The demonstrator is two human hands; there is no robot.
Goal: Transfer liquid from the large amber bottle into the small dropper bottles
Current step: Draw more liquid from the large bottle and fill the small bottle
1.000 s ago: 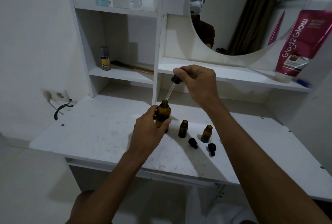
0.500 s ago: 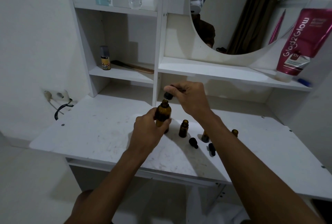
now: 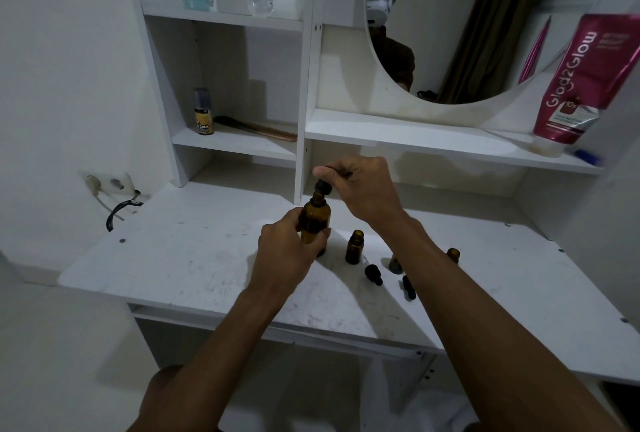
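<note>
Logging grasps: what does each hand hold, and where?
The left hand grips the large amber bottle round its body; the right hand pinches the dropper by its black top.

The large amber bottle (image 3: 314,223) is smooth, glossy brown glass, as is the small dropper bottle (image 3: 354,247). The dropper bulb (image 3: 322,187) looks matt black, rubbery. The desk top (image 3: 194,258) is matt white laminate, scuffed and smudged. The pink tube (image 3: 581,78) is shiny plastic.

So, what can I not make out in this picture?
Head view only.
Liquid level in the large amber glass bottle: the left hand covers it.
Tube of the black rubber dropper: unseen below the right hand.
Small amber dropper bottle: the right forearm hides its body.
</note>
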